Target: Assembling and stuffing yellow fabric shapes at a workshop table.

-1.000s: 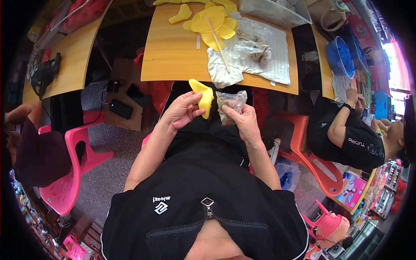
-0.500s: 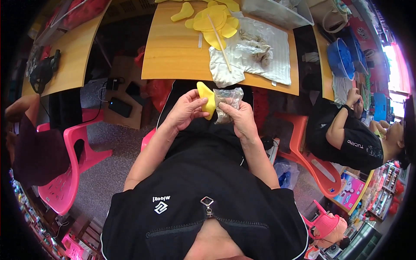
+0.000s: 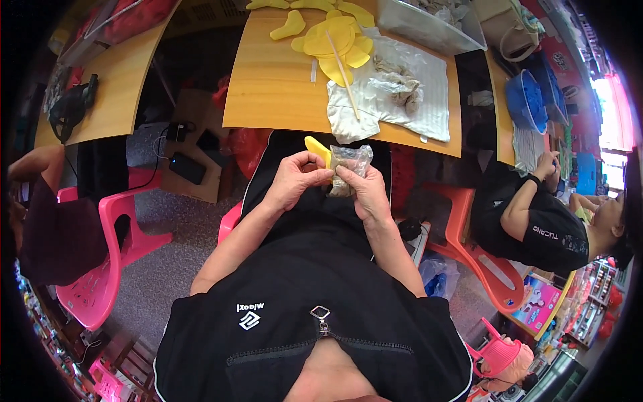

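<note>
Just below the table's near edge, my left hand (image 3: 295, 179) is closed on a yellow curved flat piece (image 3: 316, 147), whose upper end sticks out above the fingers. My right hand (image 3: 367, 190) grips a small clear plastic bag (image 3: 352, 158) with something brownish-grey inside. The thumb presses on the bag's front. My left fingertips meet the bag's left side, and the lower part of the yellow piece is hidden behind the fingers and the bag.
On the wooden table (image 3: 268, 100) lie stacked yellow cut pieces (image 3: 328, 37), a thin wooden stick (image 3: 341, 63), white cloth (image 3: 429, 94) and another plastic bag (image 3: 398, 87). A clear bin (image 3: 429, 30) stands behind. Co-workers sit at both sides, with an orange chair (image 3: 462, 221) at right.
My left hand has brought the yellow piece right against the bag, and less of the piece shows. Both hands sit slightly lower in the picture.
</note>
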